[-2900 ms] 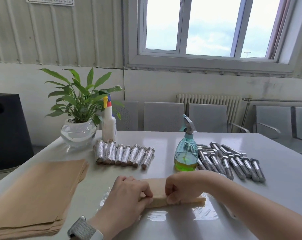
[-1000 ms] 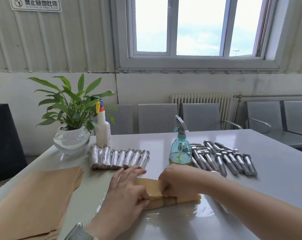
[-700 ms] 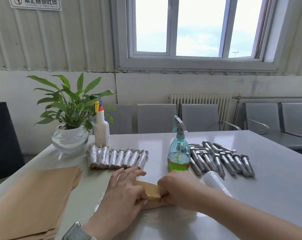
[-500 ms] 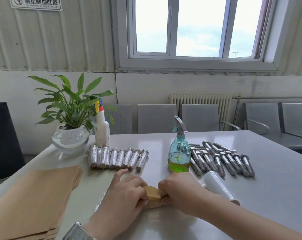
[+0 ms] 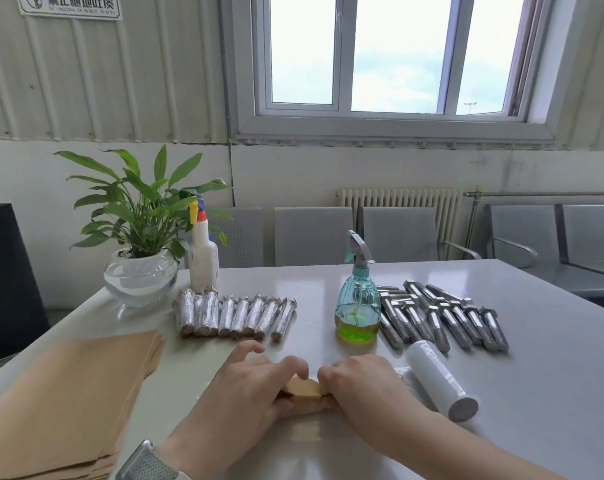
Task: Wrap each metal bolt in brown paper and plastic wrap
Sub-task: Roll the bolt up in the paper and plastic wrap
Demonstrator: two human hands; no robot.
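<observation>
The left hand (image 5: pixel 245 386) and right hand (image 5: pixel 359 386) sit close together on the table (image 5: pixel 536 393), each with fingers curled over one end of a brown paper bundle (image 5: pixel 305 393); only a short stretch of paper shows between them, its long axis running left to right, from one hand to the other; whatever lies inside the paper is hidden; a watch (image 5: pixel 146 464) is on the left wrist; just beyond the right hand, to its right, lies a roll of plastic wrap (image 5: pixel 439 379), its near end pointing back toward the person and rightward; further out from the right hand stands a spray bottle (image 5: pixel 357 306) with green liquid, and beside that a row of bare metal bolts (image 5: pixel 442 317), heads away, shanks angled toward the person; ahead of the left hand lies a row of wrapped bolts (image 5: pixel 234 315), side by side, long axes pointing away; to the left of that hand is a stack of brown paper sheets (image 5: pixel 61 400); farther off stand a white bottle (image 5: pixel 203 258) and a potted plant (image 5: pixel 141 237).
</observation>
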